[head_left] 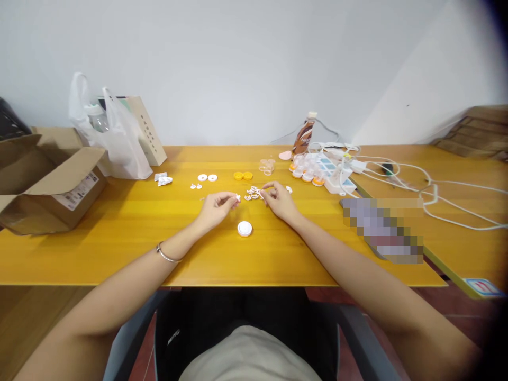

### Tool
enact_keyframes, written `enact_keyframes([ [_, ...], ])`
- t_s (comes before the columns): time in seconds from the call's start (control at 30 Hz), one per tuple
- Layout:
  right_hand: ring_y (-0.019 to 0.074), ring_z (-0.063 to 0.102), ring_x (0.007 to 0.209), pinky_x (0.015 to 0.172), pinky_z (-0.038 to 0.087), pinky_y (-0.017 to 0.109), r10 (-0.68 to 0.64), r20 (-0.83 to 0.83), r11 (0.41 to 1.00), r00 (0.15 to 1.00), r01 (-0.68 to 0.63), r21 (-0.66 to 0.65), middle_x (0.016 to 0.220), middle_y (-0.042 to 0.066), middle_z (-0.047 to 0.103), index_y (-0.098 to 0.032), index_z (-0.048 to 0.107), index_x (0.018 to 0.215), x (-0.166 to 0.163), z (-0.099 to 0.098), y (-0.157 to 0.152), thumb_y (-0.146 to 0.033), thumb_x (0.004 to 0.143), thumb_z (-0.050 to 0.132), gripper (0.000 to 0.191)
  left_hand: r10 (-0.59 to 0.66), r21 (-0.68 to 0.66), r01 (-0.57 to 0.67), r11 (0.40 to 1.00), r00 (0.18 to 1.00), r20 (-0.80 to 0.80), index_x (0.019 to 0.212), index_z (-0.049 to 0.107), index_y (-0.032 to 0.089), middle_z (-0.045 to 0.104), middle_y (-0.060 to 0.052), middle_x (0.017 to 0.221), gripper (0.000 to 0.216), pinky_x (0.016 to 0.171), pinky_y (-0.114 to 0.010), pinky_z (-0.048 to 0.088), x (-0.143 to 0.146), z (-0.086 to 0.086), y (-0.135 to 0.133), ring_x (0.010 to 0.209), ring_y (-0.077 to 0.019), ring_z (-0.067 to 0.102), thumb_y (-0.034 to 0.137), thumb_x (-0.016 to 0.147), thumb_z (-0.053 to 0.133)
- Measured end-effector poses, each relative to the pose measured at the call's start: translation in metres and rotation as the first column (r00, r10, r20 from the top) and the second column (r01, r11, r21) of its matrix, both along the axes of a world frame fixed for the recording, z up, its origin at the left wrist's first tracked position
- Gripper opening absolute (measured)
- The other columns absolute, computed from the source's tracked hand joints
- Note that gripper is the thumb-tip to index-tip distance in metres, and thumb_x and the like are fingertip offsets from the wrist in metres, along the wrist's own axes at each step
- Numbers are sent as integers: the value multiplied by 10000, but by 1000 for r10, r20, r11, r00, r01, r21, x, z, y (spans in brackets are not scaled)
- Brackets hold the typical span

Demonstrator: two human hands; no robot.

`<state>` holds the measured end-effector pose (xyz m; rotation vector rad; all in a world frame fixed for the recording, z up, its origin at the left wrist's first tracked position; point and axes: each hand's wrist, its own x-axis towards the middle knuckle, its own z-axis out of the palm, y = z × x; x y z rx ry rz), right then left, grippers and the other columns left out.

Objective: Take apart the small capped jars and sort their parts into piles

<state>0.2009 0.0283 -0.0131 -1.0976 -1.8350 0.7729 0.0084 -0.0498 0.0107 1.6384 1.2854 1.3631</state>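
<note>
Near the front of the surface, on the body's side of both hands: a white cup, standing alone, apparently light and smooth, best taken by opposite sides of the rim. Just beyond, at the fingertips of the left hand: a small white piece, gripped between thumb and forefinger. Looks like thin plastic, almost weightless, stiff rather than soft, perhaps easy to snap; calls for a light pinch by the edge.

To the right, the right hand, with fingers bent and tips at the near side of a pile; cannot tell whether closed on anything. In the pile, more small white pieces, crowded together, probably hard and easily scattered, so best lifted singly by an outer edge.

Farther back, left to right: studs, white rings, yellow caps and clear cups, all seemingly light and rigid.
</note>
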Motion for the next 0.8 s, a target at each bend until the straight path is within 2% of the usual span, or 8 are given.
enact_keyframes([
  [0.17, 107, 463, 455, 506, 351, 229, -10, 110, 999, 994, 6, 38, 490, -73, 493, -196, 476, 810, -6, -6, 3, -305, 772, 523, 125, -40, -32, 39, 999, 998, -44, 710, 632, 127, 640, -27, 665, 225, 666, -240, 446, 3, -6, 1, 649, -129, 572, 332, 750, 550],
  [0.5, 106, 470, 474, 508, 362, 232, 16, -2, 1000, 1000, -16, 1, 514, -63, 494, -192, 491, 797, -8, 2, -4, -357, 780, 524, 169, -112, -76, 109, 991, 993, -44, 696, 613, 131, 622, -18, 656, 213, 656, -231, 428, 3, -5, -1, 649, -119, 555, 324, 749, 540],
  [0.63, 110, 505, 567, 551, 389, 241, 182, -83, 976, 980, -170, 136, 642, -27, 543, -194, 529, 880, -11, 11, -23, -410, 787, 537, 236, -134, -93, 130, 987, 990, -36, 679, 593, 133, 598, -6, 637, 211, 624, -218, 416, 4, -4, -3, 621, -106, 531, 324, 748, 534],
  [0.73, 123, 535, 661, 618, 417, 256, 312, -45, 922, 949, -291, 255, 731, -8, 564, -201, 519, 989, -13, 15, -37, -374, 735, 628, 326, -126, -81, 119, 990, 988, -91, 662, 573, 132, 561, 6, 606, 228, 577, -209, 389, 6, -5, -4, 575, -93, 484, 336, 752, 527],
  [0.8, 126, 539, 673, 635, 429, 264, 333, -26, 905, 943, -312, 289, 732, -4, 562, -199, 523, 979, -15, 14, -43, -353, 737, 635, 308, -126, -63, 119, 991, 983, -133, 655, 561, 131, 532, 14, 583, 246, 553, -206, 371, 7, -6, -5, 550, -86, 453, 351, 758, 523],
])
